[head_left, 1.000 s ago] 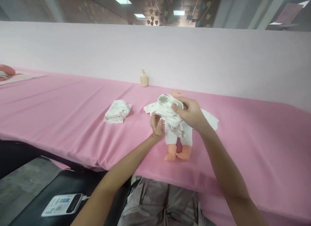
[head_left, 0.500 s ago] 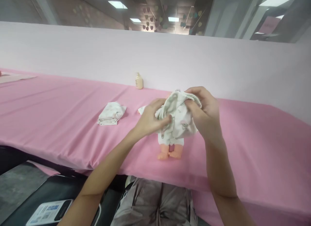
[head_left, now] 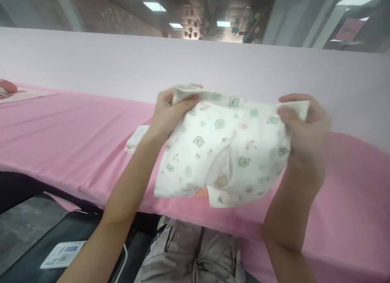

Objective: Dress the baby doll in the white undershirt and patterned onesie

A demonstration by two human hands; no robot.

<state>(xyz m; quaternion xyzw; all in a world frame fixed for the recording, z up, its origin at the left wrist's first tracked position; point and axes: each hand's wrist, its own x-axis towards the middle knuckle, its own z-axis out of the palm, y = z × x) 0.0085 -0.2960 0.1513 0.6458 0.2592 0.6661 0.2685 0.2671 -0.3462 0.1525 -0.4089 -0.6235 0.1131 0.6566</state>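
White baby pants (head_left: 219, 145), printed with green bear heads and small pink marks, hang spread in the air above the table. My left hand (head_left: 167, 112) pinches the upper left corner of the waistband. At the upper right corner my right hand (head_left: 307, 128), slightly blurred, grips the same edge between thumb and fingers. The two short legs fall apart at the bottom. Behind the cloth lies a doll, hidden except for a bit of its orange-pink foot (head_left: 202, 192). A folded white cloth (head_left: 137, 139) rests left of the pants, partly covered by my left forearm.
A pink sheet (head_left: 76, 128) covers the long table against a white wall (head_left: 106, 63). At the far left edge, a pinkish rounded thing (head_left: 7, 86) lies on a pale cloth (head_left: 33, 95). Below the table's edge, a white printed card (head_left: 62, 254) sits on a black seat (head_left: 30, 258).
The bunched pants have been opened out and stretched wide, with my hands moving apart. They now hide most of the doll and the pump bottle by the wall. The view has shifted slightly.
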